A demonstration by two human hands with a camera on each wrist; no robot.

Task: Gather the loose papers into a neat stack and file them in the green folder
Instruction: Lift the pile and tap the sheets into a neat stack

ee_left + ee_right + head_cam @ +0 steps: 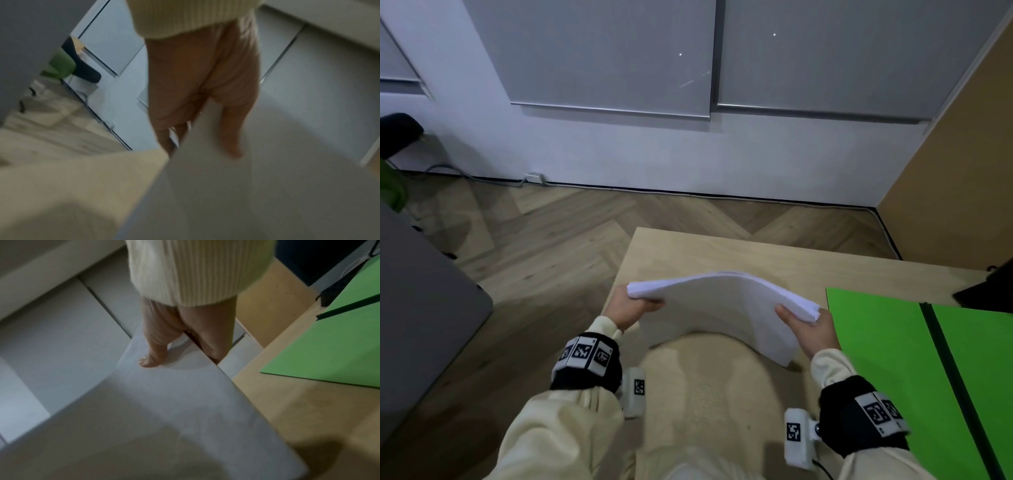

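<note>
Head view: paper stack held above the table, bowed upward, left hand and right hand pinching its ends. Ease inward pressure, tap edges square, then shift right onto the open green folder.

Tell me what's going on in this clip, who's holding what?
A person holds a stack of white papers above a light wooden table, gripping one end with the left hand and the other with the right hand. The stack bows upward in the middle between them. The green folder lies open on the table to the right, with no papers in the part that shows. The papers look gathered but are not yet filed.
</note>
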